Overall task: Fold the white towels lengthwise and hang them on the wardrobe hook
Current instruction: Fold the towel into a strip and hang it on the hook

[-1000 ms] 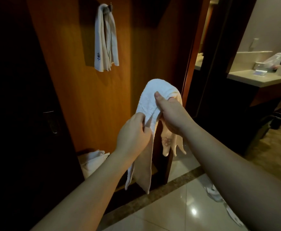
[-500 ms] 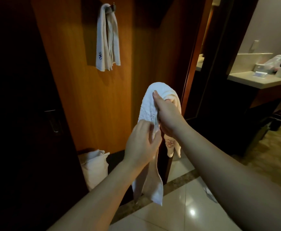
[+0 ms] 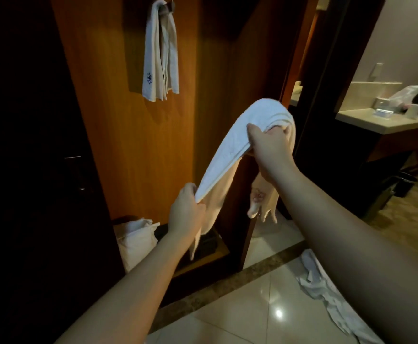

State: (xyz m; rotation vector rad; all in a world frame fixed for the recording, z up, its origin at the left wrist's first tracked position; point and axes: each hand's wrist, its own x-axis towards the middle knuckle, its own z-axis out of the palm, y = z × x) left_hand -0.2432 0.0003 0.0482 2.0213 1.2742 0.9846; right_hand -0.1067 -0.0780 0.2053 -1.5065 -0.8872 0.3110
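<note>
One folded towel (image 3: 160, 53) hangs on the wardrobe hook (image 3: 168, 6), while the left hand (image 3: 185, 214) and right hand (image 3: 270, 147) squeeze their fingers around a second towel (image 3: 240, 140), and another (image 3: 327, 291) lies on the floor (image 3: 265, 314) waiting.

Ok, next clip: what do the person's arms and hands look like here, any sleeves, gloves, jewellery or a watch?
Both forearms are bare right down to the frame edge, with no sleeve or cuff in view. The left hand and the right hand wear no gloves. No ring, bracelet or watch shows on either wrist or on the visible fingers, though the dim light hides fine detail.

3 towels (image 3: 240, 145), 2 hands (image 3: 185, 214).
</note>
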